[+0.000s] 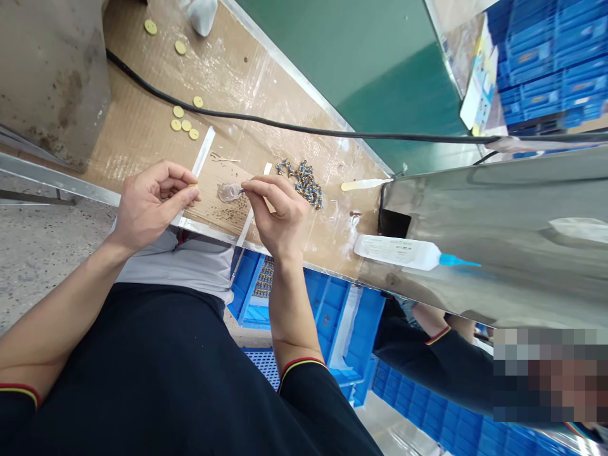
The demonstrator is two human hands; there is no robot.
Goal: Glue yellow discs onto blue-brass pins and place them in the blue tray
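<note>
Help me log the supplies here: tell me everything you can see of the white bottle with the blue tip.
The bottle is white, plastic-looking, with faint print and a slim blue pointed nozzle. It lies on its side on the shiny metal surface, nozzle toward the picture's right. No hand touches it.

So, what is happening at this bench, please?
A person works at a cardboard-covered bench. The left hand pinches a small yellow piece; the right hand holds a tiny bluish part at a clear blob. A pile of small blue-and-metal parts lies beside it. A white bottle with blue nozzle lies nearby.
</note>
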